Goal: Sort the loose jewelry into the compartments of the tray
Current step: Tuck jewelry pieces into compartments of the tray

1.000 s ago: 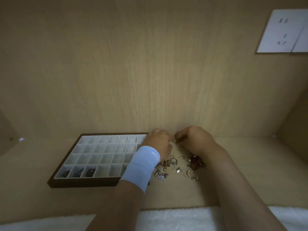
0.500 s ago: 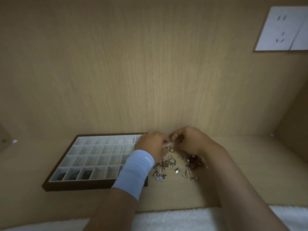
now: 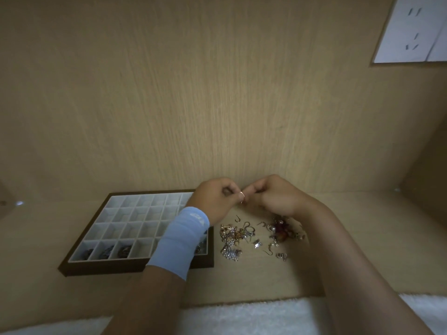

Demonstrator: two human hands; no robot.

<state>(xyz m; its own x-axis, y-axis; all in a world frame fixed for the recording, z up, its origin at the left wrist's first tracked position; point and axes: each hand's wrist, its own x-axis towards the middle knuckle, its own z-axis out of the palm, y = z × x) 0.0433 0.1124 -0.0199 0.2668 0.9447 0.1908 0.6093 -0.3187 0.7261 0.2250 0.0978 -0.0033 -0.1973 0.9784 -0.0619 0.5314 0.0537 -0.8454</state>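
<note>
While left hand (image 3: 215,199), right hand (image 3: 273,197) pinch hoop (image 3: 242,198), tray (image 3: 135,267) front compartments hold dark pieces (image 3: 106,251).

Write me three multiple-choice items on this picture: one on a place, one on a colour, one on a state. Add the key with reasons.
1. Where does the jewelry pile lie relative to the tray?
A. inside it
B. right of it
C. left of it

2. What colour is the wristband on the left wrist?
A. red
B. black
C. light blue

3. What are the left hand and right hand doing?
A. pinching a small piece between them
B. lying flat
C. lifting the tray

Key:
1 B: the pile sits on the desk beside the tray's right edge.
2 C: the band is pale blue.
3 A: both hands' fingertips meet on the piece, beyond the pile.
</note>
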